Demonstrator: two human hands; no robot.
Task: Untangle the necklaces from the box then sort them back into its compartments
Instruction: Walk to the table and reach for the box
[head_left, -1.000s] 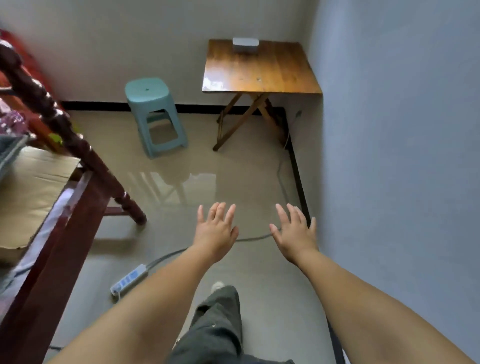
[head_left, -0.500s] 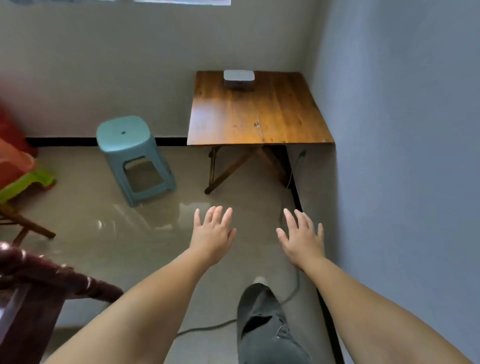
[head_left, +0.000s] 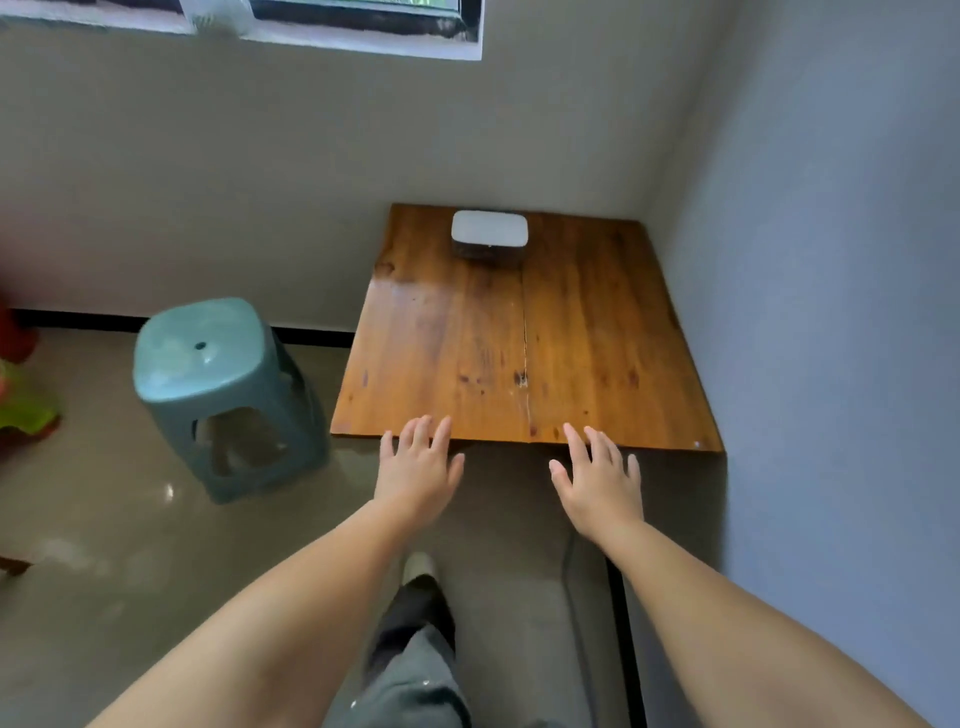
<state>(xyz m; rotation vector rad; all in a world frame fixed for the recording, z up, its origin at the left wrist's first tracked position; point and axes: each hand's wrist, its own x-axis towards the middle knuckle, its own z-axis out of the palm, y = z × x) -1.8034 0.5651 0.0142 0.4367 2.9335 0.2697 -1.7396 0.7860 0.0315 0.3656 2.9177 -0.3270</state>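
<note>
A closed box with a pale lid (head_left: 489, 233) and dark sides sits at the far edge of a wooden table (head_left: 524, 353) in the room's corner. No necklace shows; the lid hides the inside. My left hand (head_left: 418, 470) is stretched forward, palm down, fingers spread, its fingertips over the table's near edge. My right hand (head_left: 600, 480) is held the same way a little to the right, also at the near edge. Both hands hold nothing and are far short of the box.
A teal plastic stool (head_left: 218, 384) stands on the floor left of the table. A grey wall (head_left: 831, 312) runs along the table's right side. My leg and shoe (head_left: 418, 569) are below the hands. A window (head_left: 363, 21) is above.
The view has advanced toward the table, which now looks larger and closer. My spread hands, earlier over the floor, now reach the table's near edge. The dark wooden furniture at left has left view.
</note>
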